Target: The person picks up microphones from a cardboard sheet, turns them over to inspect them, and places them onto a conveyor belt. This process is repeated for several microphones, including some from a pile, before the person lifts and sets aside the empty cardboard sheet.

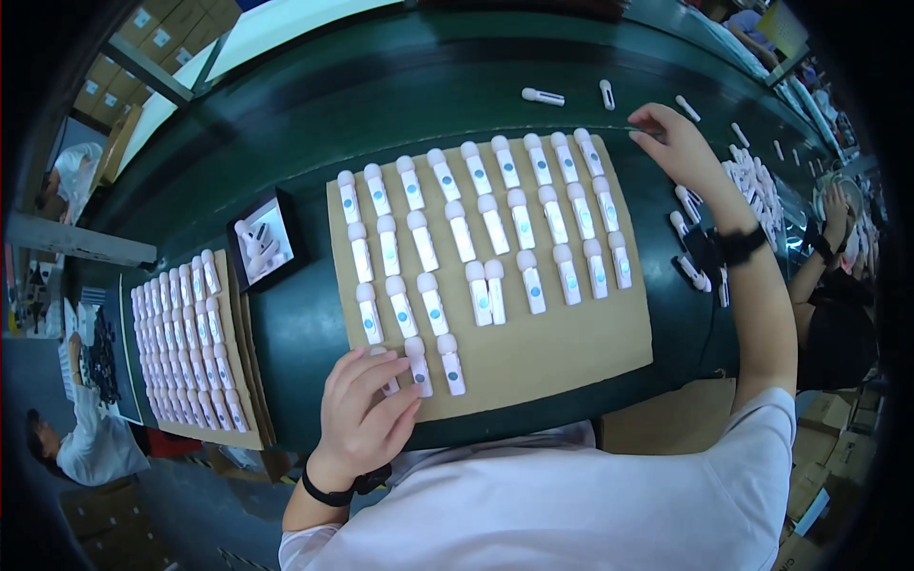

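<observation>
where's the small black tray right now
In the head view the small black tray sits left of centre on the dark green belt, between the big cardboard sheet of white pieces and the stacked sheets further left.

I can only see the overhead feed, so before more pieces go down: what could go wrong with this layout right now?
1. The left hand rests over the bottom row on the cardboard sheet; a slip could knock the white pieces beside it askew.
2. The right hand reaches past the sheet's far corner; the forearm crosses above the right-hand column and might brush it.
3. Loose pieces lie on the dark green belt and could be overlooked.
</observation>
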Demonstrator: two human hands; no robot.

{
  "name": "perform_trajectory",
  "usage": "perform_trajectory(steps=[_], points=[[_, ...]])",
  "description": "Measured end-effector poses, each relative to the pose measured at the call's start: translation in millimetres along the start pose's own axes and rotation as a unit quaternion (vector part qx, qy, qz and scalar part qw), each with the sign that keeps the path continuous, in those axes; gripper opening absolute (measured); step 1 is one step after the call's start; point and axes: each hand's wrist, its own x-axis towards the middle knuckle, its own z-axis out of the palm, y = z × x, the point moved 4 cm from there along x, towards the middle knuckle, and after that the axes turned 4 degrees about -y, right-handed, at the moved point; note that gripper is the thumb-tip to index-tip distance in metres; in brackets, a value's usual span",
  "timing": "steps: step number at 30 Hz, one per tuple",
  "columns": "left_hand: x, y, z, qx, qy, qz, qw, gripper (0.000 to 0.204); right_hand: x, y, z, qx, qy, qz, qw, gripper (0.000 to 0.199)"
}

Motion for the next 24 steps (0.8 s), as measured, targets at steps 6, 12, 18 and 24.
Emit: perform_trajectory(steps=[6,12,18,24], points=[[3,-2,-17,0.004,0.036,-0.048,0.998,0.021,88,38,27,-0.077,-0.042,0.107,0.99,0.019],[4,-4,-21,0.022,0.047,-0.082,0.995,0.019,124,49,52,-0.119,-0.045,0.154,0.98,0.015],[10,-13,-21,0.047,0.05,-0.097,0.993,0.022,151,3,69,-0.095,-0.097,-0.052,0.989,0.012],[18,-9,-22,0.049,0.059,-0.089,0.993,0.02,153,-39,80,-0.147,-0.189,-0.071,0.968,0.013]])
